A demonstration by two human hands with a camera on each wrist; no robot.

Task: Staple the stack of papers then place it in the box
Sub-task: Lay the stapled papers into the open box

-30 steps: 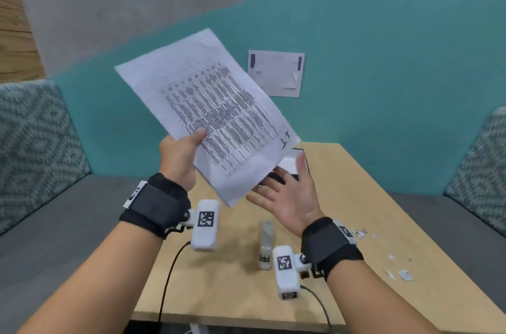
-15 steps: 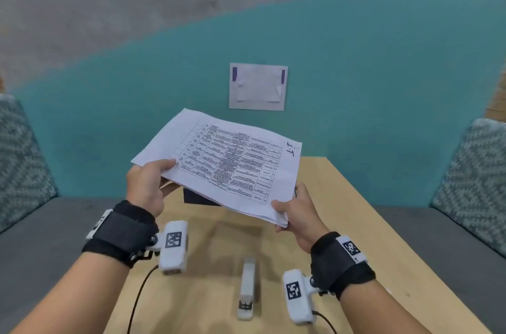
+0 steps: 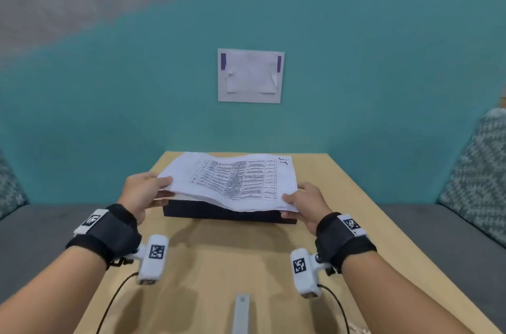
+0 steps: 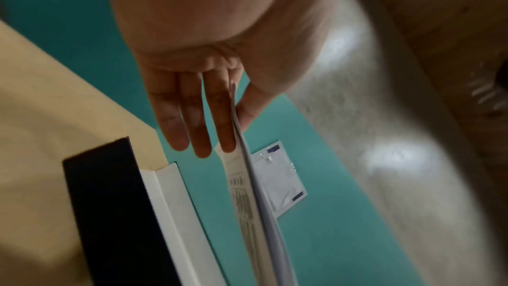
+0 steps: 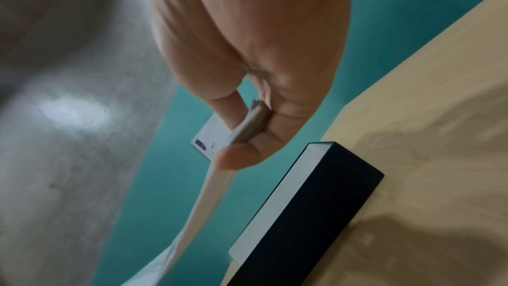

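A stack of printed papers (image 3: 235, 183) hangs nearly flat just above a dark box (image 3: 227, 214) with a white inside, which sits on the wooden table (image 3: 227, 257). My left hand (image 3: 145, 194) pinches the stack's left edge, thumb on top and fingers (image 4: 198, 125) underneath. My right hand (image 3: 306, 203) pinches the near right corner between thumb and fingers (image 5: 241, 156). In the wrist views the paper edge (image 4: 247, 203) (image 5: 203, 199) floats a short way above the box rim (image 4: 176, 214) (image 5: 277, 197). A grey stapler (image 3: 241, 314) lies on the table near the front edge.
The teal wall (image 3: 356, 73) behind the table carries a taped white sheet (image 3: 250, 75). Grey bench seats with patterned cushions (image 3: 476, 177) flank the table on both sides. Cables run from the wrist cameras (image 3: 154, 258) across the table's front.
The papers went from held up tilted in the left hand alone to held by both hands, then lowered and levelled over the box. The view has tilted down.
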